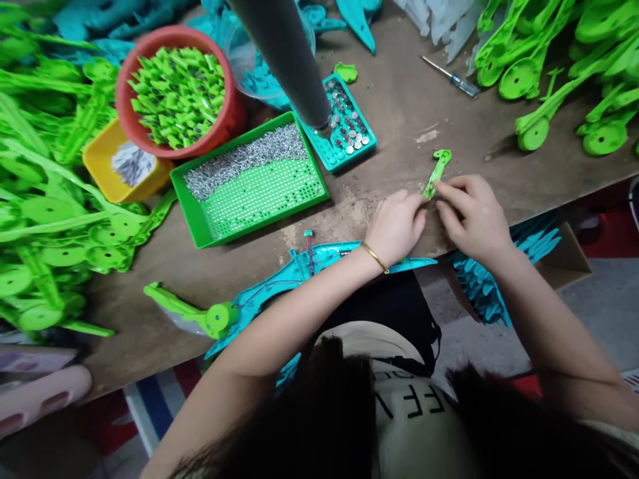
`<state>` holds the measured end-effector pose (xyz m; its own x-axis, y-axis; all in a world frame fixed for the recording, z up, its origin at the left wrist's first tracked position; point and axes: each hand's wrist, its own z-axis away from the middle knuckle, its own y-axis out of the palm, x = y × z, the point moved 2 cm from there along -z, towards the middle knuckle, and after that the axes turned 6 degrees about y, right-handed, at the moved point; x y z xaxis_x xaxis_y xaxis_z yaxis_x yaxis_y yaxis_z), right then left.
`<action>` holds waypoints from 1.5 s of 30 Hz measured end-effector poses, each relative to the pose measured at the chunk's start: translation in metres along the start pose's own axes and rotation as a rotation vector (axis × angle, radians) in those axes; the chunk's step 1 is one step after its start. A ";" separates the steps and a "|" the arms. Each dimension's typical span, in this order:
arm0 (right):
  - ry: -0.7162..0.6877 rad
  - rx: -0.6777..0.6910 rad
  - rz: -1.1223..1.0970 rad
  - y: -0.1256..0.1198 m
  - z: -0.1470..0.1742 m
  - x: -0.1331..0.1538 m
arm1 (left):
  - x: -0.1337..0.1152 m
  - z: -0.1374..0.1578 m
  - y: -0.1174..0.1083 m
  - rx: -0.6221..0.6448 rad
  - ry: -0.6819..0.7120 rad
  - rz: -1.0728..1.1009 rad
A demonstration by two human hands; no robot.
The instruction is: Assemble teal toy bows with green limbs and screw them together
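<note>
Near the table's front edge, my left hand (399, 223) and my right hand (472, 216) meet at a small light-green plastic part (441, 163). The fingers of both hands are pinched at its lower end, and its hooked upper end points away from me. Whether a smaller piece sits between the fingertips I cannot make out. Under my left forearm lies a long curved turquoise plastic shell (264, 286) with thin wires and a small connector (308, 233) sticking up from it. A light-green arm (200, 316) with a round hub is joined to its left end.
A green tray (249, 236) of small metal screws and a turquoise tray (344, 159) of metal discs sit left of my hands. Beyond stand a red bowl (124, 100) of green pieces and a grey post (287, 60). A screwdriver (459, 81) lies far right. Green parts (54, 213) pile up left.
</note>
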<state>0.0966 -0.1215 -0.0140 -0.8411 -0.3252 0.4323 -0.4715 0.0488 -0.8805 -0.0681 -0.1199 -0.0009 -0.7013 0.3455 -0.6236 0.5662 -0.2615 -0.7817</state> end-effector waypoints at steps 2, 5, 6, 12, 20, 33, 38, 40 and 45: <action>-0.006 -0.018 -0.012 0.003 0.004 0.004 | 0.006 0.004 -0.003 -0.033 -0.040 0.146; 0.014 -0.040 -0.007 0.008 0.011 0.008 | 0.018 0.009 -0.005 -0.085 -0.154 0.355; 0.020 -0.046 -0.004 0.009 0.014 0.009 | 0.020 0.009 -0.005 -0.099 -0.175 0.405; 0.018 -0.037 0.068 0.012 0.021 0.014 | 0.020 0.001 -0.003 -0.247 -0.086 0.477; 0.080 -0.069 -0.169 -0.002 0.011 0.017 | 0.018 -0.001 0.010 -0.237 0.007 0.518; 0.153 -0.110 -0.236 0.000 0.004 0.027 | 0.014 0.002 0.007 -0.195 -0.012 0.388; 0.220 -0.129 -0.286 0.003 0.004 0.028 | 0.014 0.002 0.009 -0.196 0.020 0.351; 0.237 -0.147 -0.334 0.004 0.004 0.028 | 0.013 0.004 0.009 -0.182 0.038 0.328; 0.269 -0.111 -0.384 0.008 0.004 0.028 | 0.010 0.017 0.001 -0.164 0.066 0.176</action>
<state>0.0703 -0.1342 -0.0095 -0.6321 -0.0841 0.7703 -0.7748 0.0783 -0.6273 -0.0815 -0.1321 -0.0081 -0.5587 0.3667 -0.7439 0.7438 -0.1751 -0.6450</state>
